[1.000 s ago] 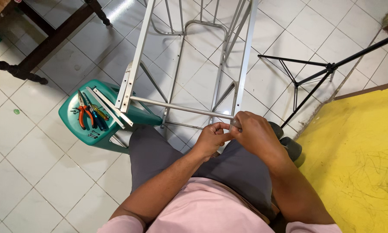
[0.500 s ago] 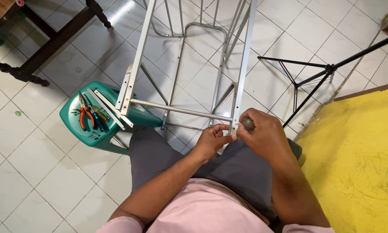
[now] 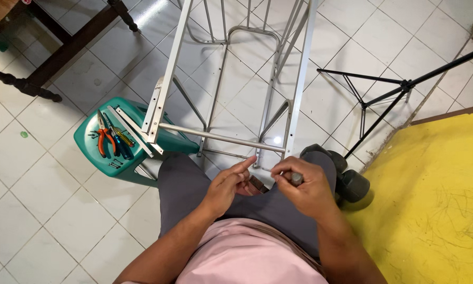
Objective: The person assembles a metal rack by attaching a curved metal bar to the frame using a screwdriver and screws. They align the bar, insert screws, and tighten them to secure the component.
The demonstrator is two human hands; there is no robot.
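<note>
Right hand [image 3: 305, 186] pinches a small grey tool handle [image 3: 297, 179]; left hand [image 3: 228, 184] empty, forefinger out. Both just below the grey metal frame [image 3: 294, 105], not touching it. Crossbar [image 3: 220, 138] looks seated; fastening looks unfinished. Left of frame: green stool [image 3: 89, 147] with pliers [image 3: 103, 139]; right: black tripod [image 3: 384, 100]

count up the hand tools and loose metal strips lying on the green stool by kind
pliers with orange handles: 1
screwdrivers: 2
flat metal strips: 2
total: 5, all on the green stool
</note>
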